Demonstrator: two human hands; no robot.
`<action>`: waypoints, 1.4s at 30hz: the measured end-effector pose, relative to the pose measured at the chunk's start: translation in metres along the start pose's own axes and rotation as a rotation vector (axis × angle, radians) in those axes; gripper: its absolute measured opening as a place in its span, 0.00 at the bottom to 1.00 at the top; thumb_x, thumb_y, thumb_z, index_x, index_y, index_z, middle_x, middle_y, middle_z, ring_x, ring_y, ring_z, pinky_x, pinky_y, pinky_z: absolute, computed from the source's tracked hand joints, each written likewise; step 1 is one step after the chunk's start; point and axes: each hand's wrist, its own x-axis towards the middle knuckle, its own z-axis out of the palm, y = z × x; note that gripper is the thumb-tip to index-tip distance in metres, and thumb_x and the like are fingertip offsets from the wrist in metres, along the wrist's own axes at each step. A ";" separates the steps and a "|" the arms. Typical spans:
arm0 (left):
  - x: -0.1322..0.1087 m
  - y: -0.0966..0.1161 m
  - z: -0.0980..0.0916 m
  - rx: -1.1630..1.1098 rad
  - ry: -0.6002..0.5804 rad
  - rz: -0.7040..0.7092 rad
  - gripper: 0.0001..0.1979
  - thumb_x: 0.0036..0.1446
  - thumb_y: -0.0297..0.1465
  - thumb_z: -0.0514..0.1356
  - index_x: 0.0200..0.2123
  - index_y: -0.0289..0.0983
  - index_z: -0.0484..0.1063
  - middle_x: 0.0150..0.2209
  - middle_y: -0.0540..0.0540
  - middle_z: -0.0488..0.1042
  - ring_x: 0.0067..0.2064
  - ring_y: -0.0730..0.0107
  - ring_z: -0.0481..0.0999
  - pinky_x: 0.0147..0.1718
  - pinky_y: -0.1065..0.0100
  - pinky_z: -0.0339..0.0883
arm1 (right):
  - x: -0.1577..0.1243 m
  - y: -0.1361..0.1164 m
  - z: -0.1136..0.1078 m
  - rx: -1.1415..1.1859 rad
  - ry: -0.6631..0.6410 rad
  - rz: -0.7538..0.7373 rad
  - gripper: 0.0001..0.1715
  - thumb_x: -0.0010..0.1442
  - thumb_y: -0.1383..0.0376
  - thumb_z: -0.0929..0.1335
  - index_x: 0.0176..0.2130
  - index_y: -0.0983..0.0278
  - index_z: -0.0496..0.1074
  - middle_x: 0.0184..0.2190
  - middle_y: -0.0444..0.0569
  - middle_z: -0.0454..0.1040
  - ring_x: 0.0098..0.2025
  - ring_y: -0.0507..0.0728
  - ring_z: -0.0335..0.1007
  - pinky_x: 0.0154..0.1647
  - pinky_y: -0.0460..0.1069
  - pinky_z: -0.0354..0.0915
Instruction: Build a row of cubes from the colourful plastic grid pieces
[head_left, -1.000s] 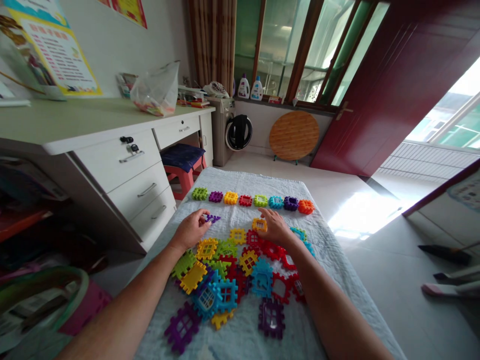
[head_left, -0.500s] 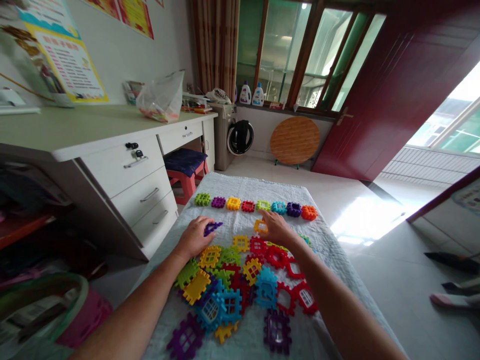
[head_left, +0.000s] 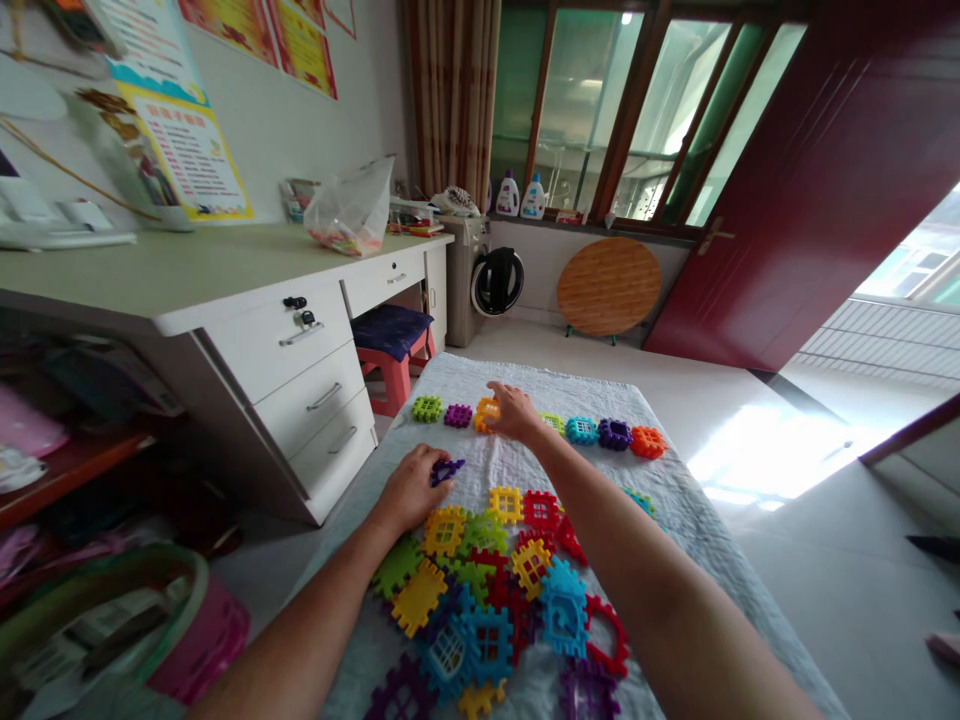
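Observation:
My right hand (head_left: pixel 516 410) reaches to the far row, its fingers closed around a yellow interlocking plastic tile (head_left: pixel 486 418) at the yellow stack; the fingers partly cover both, so I cannot tell whether tile and stack touch. At the near side of the row, my left hand (head_left: pixel 411 488) rests on the cloth and grips a purple tile (head_left: pixel 448 470). Other stacks in the row are green (head_left: pixel 427 408), magenta-purple (head_left: pixel 457 415), turquoise (head_left: pixel 581 430), dark purple (head_left: pixel 614 433) and orange (head_left: pixel 648 441). The red stack is hidden behind my right hand.
A loose heap of mixed tiles, with a yellow window tile (head_left: pixel 506 505) and a blue one (head_left: pixel 564 605), lies between my forearms on the cloth-covered table (head_left: pixel 540 375). A white desk (head_left: pixel 304 340) stands at left, above a pink basket (head_left: pixel 217 625).
My right hand has moved left and away from me, from beside the green stack to the yellow stack, carrying the yellow tile. My left hand keeps the purple tile. The view has shifted slightly.

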 end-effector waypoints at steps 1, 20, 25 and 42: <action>0.000 0.001 -0.001 -0.002 -0.005 -0.005 0.15 0.49 0.31 0.61 0.42 0.35 0.72 0.42 0.41 0.70 0.44 0.59 0.72 0.45 0.60 0.67 | 0.002 0.001 0.003 -0.002 -0.011 0.003 0.40 0.50 0.60 0.69 0.60 0.64 0.58 0.50 0.56 0.70 0.50 0.65 0.66 0.48 0.55 0.58; 0.000 0.000 -0.001 0.006 -0.006 -0.028 0.13 0.50 0.29 0.62 0.41 0.37 0.72 0.41 0.44 0.70 0.44 0.61 0.72 0.44 0.64 0.66 | 0.012 0.007 0.017 -0.023 -0.202 -0.020 0.55 0.43 0.62 0.73 0.64 0.64 0.47 0.54 0.59 0.68 0.52 0.67 0.65 0.49 0.56 0.58; 0.000 -0.002 0.000 -0.001 -0.010 -0.031 0.14 0.49 0.30 0.62 0.42 0.36 0.72 0.41 0.44 0.69 0.43 0.61 0.72 0.43 0.63 0.66 | 0.013 0.010 0.018 -0.010 -0.206 -0.009 0.56 0.43 0.61 0.74 0.64 0.64 0.47 0.55 0.59 0.67 0.53 0.67 0.65 0.49 0.56 0.59; 0.000 -0.004 0.002 0.031 -0.001 -0.011 0.14 0.50 0.30 0.62 0.42 0.36 0.72 0.41 0.44 0.69 0.43 0.62 0.72 0.43 0.64 0.66 | 0.008 0.013 0.022 0.001 -0.103 -0.010 0.54 0.46 0.51 0.73 0.63 0.65 0.51 0.50 0.59 0.71 0.51 0.67 0.65 0.49 0.56 0.56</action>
